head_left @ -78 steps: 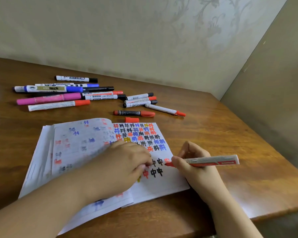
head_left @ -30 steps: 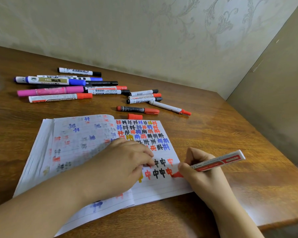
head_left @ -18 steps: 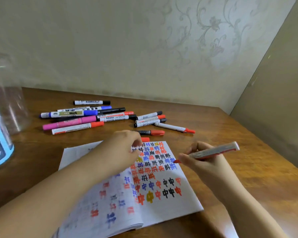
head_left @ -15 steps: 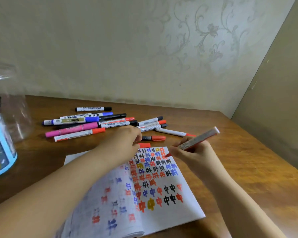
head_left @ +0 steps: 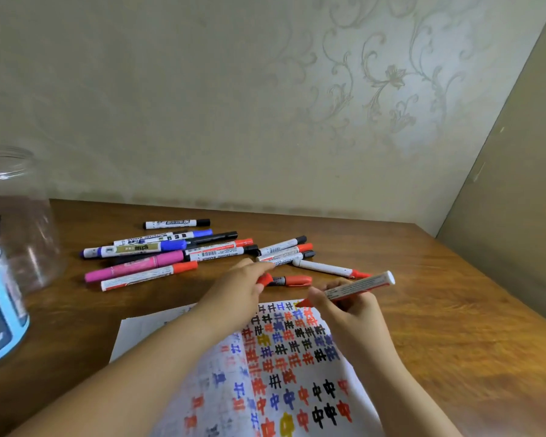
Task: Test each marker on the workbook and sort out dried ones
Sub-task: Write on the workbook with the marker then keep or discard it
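Both hands meet above the workbook [head_left: 300,367].
Right hand [head_left: 347,310] fingers clamp the red marker [head_left: 356,287]; left hand [head_left: 237,291] fingers pinch its red cap [head_left: 264,279].

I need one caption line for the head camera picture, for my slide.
Left hand picks up a red marker cap while right hand holds the uncapped red marker.

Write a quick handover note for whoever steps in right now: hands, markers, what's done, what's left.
Right hand grips the uncapped red marker, tip just above the workbook.
Left hand pinches its red cap.
Workbook lies open, its page full of test marks, red ones among them.
Other markers lie in a pile beyond it; some stand in the clear jar.
Left: cap this one, sort it, test the pile.
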Motion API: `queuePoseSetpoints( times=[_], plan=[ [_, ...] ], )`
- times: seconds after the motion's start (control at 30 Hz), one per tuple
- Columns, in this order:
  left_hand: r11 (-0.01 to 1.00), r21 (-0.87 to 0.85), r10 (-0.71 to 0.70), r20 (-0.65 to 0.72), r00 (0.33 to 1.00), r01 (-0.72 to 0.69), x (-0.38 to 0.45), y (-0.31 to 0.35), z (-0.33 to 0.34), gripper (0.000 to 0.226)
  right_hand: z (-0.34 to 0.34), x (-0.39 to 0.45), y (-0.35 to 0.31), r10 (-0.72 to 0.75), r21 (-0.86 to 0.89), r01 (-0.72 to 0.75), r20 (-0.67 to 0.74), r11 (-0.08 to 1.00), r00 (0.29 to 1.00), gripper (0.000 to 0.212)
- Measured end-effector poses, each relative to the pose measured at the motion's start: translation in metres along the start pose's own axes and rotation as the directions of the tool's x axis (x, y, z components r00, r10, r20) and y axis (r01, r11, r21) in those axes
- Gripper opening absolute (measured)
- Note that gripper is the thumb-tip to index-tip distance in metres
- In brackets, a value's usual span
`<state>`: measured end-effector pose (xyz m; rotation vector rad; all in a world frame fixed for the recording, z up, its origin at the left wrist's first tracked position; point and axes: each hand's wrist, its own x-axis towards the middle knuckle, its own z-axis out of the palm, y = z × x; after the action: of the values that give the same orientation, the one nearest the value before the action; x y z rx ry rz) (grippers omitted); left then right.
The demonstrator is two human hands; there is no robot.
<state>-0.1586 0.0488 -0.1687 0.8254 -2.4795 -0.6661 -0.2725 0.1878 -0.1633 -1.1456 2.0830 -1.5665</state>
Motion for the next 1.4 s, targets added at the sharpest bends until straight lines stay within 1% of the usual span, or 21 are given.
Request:
queuePoseSetpoints(
  times=[0.07, 0.13, 0.27, 0.3, 0.33, 0.4, 0.43, 0.5, 0.57, 0.63, 0.73, 0.77, 0.8, 0.83, 0.9, 0.93, 0.97, 1.0, 1.1, 1.23, 1.4],
  plan=[
    [0.990, -0.122, -0.075, -0.015, 0.997, 0.072, -0.011, -0.002, -0.012, 0.043, 0.001, -0.003, -0.011, -0.035, 0.031, 0.034, 0.032, 0.999, 0.999, 0.016],
    [0.960, -0.244, -0.147, -0.014, 0.989, 0.139, -0.024, -0.007, -0.025, 0.030, 0.005, -0.007, -0.023, -0.058, 0.059, 0.054, 0.076, 0.997, 0.995, 0.015],
    [0.818, -0.543, -0.286, -0.096, 0.953, 0.191, -0.052, -0.014, -0.052, 0.012, 0.020, -0.017, -0.046, -0.090, 0.128, 0.075, 0.121, 0.989, 0.989, 0.016],
    [0.758, -0.618, -0.325, -0.078, 0.942, 0.210, -0.060, -0.014, -0.058, 0.010, 0.024, -0.020, -0.051, -0.095, 0.157, 0.074, 0.129, 0.985, 0.987, 0.019],
    [0.672, -0.705, -0.355, -0.039, 0.934, 0.226, -0.067, -0.014, -0.063, 0.010, 0.029, -0.024, -0.054, -0.091, 0.185, 0.064, 0.141, 0.981, 0.986, 0.021],
    [0.479, -0.847, -0.370, 0.044, 0.928, 0.231, -0.084, -0.014, -0.072, 0.011, 0.040, -0.031, -0.060, -0.069, 0.233, 0.031, 0.155, 0.972, 0.985, 0.025],
    [0.405, -0.885, -0.367, 0.073, 0.927, 0.230, -0.091, -0.014, -0.076, 0.013, 0.045, -0.034, -0.064, -0.055, 0.256, 0.014, 0.156, 0.967, 0.986, 0.024],
    [0.309, -0.925, -0.344, 0.108, 0.933, 0.221, -0.103, -0.017, -0.082, 0.017, 0.053, -0.038, -0.073, -0.049, 0.287, 0.002, 0.157, 0.958, 0.986, 0.021],
    [0.268, -0.941, -0.307, 0.119, 0.944, 0.206, -0.113, -0.017, -0.087, 0.026, 0.059, -0.042, -0.082, -0.068, 0.300, 0.018, 0.158, 0.954, 0.985, 0.021],
    [0.268, -0.944, -0.277, 0.118, 0.954, 0.194, -0.121, -0.017, -0.092, 0.032, 0.063, -0.045, -0.089, -0.099, 0.307, 0.042, 0.172, 0.951, 0.980, 0.025],
    [0.283, -0.941, -0.253, 0.116, 0.961, 0.188, -0.130, -0.016, -0.098, 0.034, 0.069, -0.050, -0.096, -0.151, 0.270, 0.088, 0.223, 0.959, 0.963, 0.024],
    [0.304, -0.933, -0.239, 0.120, 0.964, 0.191, -0.133, -0.015, -0.100, 0.034, 0.070, -0.051, -0.097, -0.162, 0.250, 0.100, 0.241, 0.963, 0.957, 0.024],
    [0.352, -0.914, -0.224, 0.126, 0.966, 0.201, -0.135, -0.015, -0.102, 0.033, 0.072, -0.052, -0.098, -0.167, 0.229, 0.107, 0.261, 0.968, 0.951, 0.025],
    [0.431, -0.877, -0.211, 0.131, 0.969, 0.212, -0.136, -0.014, -0.103, 0.032, 0.074, -0.053, -0.099, -0.171, 0.206, 0.115, 0.281, 0.972, 0.944, 0.026],
    [0.647, -0.728, -0.204, 0.122, 0.971, 0.227, -0.140, -0.016, -0.104, 0.022, 0.077, -0.056, -0.102, -0.183, 0.157, 0.141, 0.300, 0.977, 0.936, 0.028],
    [0.734, -0.640, -0.199, 0.115, 0.973, 0.226, -0.142, -0.016, -0.105, 0.016, 0.078, -0.058, -0.104, -0.188, 0.138, 0.152, 0.297, 0.979, 0.936, 0.028],
    [0.788, -0.577, -0.191, 0.105, 0.976, 0.216, -0.143, -0.017, -0.105, 0.013, 0.081, -0.059, -0.105, -0.188, 0.127, 0.157, 0.288, 0.979, 0.939, 0.029],
    [0.814, -0.545, -0.184, 0.091, 0.979, 0.203, -0.144, -0.017, -0.105, 0.012, 0.084, -0.059, -0.105, -0.184, 0.124, 0.155, 0.279, 0.980, 0.943, 0.030],
    [0.846, -0.510, -0.184, -0.001, 0.983, 0.158, -0.147, -0.018, -0.104, 0.011, 0.096, -0.060, -0.107, -0.176, 0.145, 0.140, 0.273, 0.979, 0.946, 0.031],
    [0.823, -0.554, -0.213, -0.089, 0.973, 0.129, -0.152, -0.023, -0.103, 0.012, 0.110, -0.061, -0.111, -0.198, 0.163, 0.154, 0.304, 0.975, 0.932, 0.032],
    [0.812, -0.550, -0.296, -0.098, 0.950, 0.196, -0.162, -0.040, -0.110, 0.016, 0.127, -0.061, -0.113, -0.154, 0.069, 0.137, 0.427, 0.988, 0.891, 0.042]
  ],
)
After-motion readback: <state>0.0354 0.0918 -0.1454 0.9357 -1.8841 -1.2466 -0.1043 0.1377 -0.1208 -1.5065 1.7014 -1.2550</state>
